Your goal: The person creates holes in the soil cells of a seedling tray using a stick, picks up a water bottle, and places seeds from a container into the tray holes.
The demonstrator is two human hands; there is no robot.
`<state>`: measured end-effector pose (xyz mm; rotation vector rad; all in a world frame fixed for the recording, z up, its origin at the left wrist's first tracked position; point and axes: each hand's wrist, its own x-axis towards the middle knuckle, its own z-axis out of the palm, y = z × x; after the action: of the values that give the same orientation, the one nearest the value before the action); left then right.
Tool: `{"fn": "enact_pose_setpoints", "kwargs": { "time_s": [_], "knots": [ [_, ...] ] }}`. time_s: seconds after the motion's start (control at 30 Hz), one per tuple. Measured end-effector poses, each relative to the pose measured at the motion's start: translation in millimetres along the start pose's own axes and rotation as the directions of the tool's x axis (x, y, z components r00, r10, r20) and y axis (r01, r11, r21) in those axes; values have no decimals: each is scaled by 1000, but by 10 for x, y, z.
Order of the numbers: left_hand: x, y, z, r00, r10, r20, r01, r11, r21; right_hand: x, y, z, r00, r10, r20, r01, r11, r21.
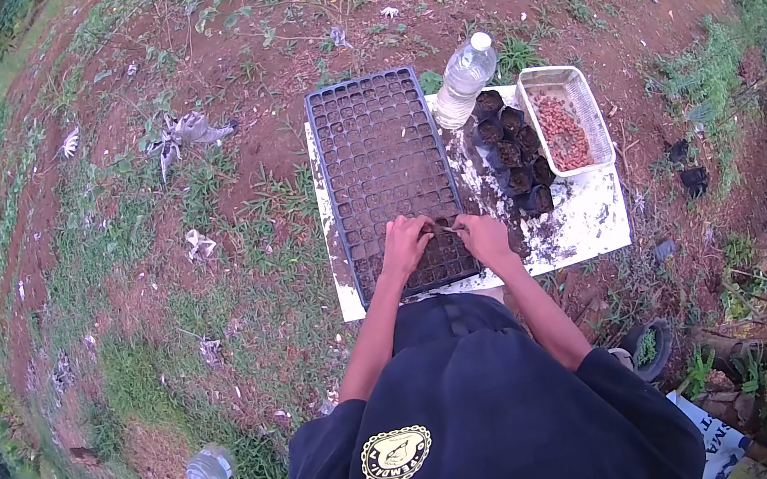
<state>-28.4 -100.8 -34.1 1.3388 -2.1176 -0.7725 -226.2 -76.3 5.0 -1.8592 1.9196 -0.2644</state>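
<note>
A dark seedling tray (379,154) with many soil-filled cells lies on a white board (592,215). Over its lower right part, my left hand (407,241) and my right hand (482,235) face each other, fingers drawn together. Between the fingertips is something small and pale, too small to name; it seems to touch both hands. Right of the tray stand several black pots of soil (511,142). A white basket (569,119) beside them holds reddish seeds or pellets.
A clear bottle with a white cap (468,78) stands at the board's back edge. Another plastic bottle (207,470) lies on the grass at lower left. A tire (652,349) and printed sheet (713,438) are at lower right.
</note>
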Motion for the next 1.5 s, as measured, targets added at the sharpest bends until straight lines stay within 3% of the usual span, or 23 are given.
{"fn": "enact_pose_setpoints", "kwargs": {
  "time_s": [0.07, 0.13, 0.27, 0.33, 0.37, 0.43, 0.47, 0.5, 0.53, 0.57, 0.6, 0.67, 0.7, 0.77, 0.8, 0.87, 0.9, 1.0, 1.13, 1.23, 1.37, 1.5],
  "knots": [
    [9, 10, -23, 1000, -14, -12, 14, 999, -30, 7, 19, 19, 1000, -5, -3, 5, 1000, 5],
    [26, -2, -61, 985, -157, -68, 144, 976, -162, 9, 15, 15, 1000, -5, -5, 5, 1000, -1],
    [53, -136, -177, 947, -245, -209, 163, 925, -344, -18, -13, -35, 1000, -9, 9, 8, 999, 49],
    [59, -191, -270, 830, -421, -367, 230, 856, -462, -13, -13, -46, 1000, -10, 16, 9, 1000, 24],
    [59, -207, -344, 831, -418, -367, 228, 857, -462, -9, -6, -48, 1000, -9, 13, 9, 1000, 25],
    [32, -265, -442, 460, -737, -495, 366, 665, -650, -11, 3, -35, 1000, -18, 12, 18, 1000, -7],
    [22, -334, -395, 456, -739, -496, 369, 665, -650, -17, 6, -23, 1000, -21, 16, 21, 1000, -6],
    [29, -389, -360, 452, -667, -593, 417, 745, -520, -10, 10, -19, 1000, -21, 11, 21, 1000, -5],
    [28, -377, -378, 452, -581, -677, 464, 801, -378, -1, 9, -15, 1000, -23, 6, 23, 1000, -4],
    [-20, -338, -374, 567, -633, -528, 542, 769, -339, 3, 8, -12, 1000, -30, 5, 30, 1000, -6],
    [-52, -261, -325, 560, -634, -534, 543, 767, -341, 14, 5, -10, 999, -40, 7, 40, 999, -7],
    [-82, -67, -210, 749, -509, -424, 540, 840, -54, 20, -25, -15, 997, -73, -39, 68, 991, -117],
    [-90, -39, -184, 744, -514, -427, 545, 836, -56, 24, -51, -27, 996, -81, -49, 73, 986, -148],
    [-122, 0, -146, 925, -239, -294, 299, 938, 177, 36, -131, -48, 996, -84, -44, 72, 975, -212],
    [-137, 16, -127, 923, -246, -294, 306, 936, 176, 46, -177, -52, 996, -82, -45, 67, 959, -275],
    [-155, 94, -123, 993, -100, -63, 113, 961, 254, 74, -275, -27, 992, -117, -43, 94, 928, -360],
    [-165, 87, -70, 996, -92, -16, 93, 963, 255, 87, -315, -20, 988, -149, -43, 115, 890, -442],
    [-241, 73, -29, 994, -45, 99, 5, 928, 372, 120, -323, 84, 977, -201, -73, 151, 888, -435],
    [-315, -14, 9, 992, -47, 121, -13, 893, 449, 152, -282, 132, 978, -190, -82, 144, 909, -391],
    [-323, -20, 13, 991, -50, 122, -14, 880, 474, 171, -199, 14, 994, -102, -34, 93, 974, -205],
    [-348, -51, 42, 997, -18, 81, -24, 872, 489, 162, -284, -53, 990, -127, -53, 101, 932, -349],
    [-344, -39, 19, 996, -30, 89, -18, 873, 488, 169, -235, 132, 975, -210, -65, 179, 930, -320]
  ]
}}
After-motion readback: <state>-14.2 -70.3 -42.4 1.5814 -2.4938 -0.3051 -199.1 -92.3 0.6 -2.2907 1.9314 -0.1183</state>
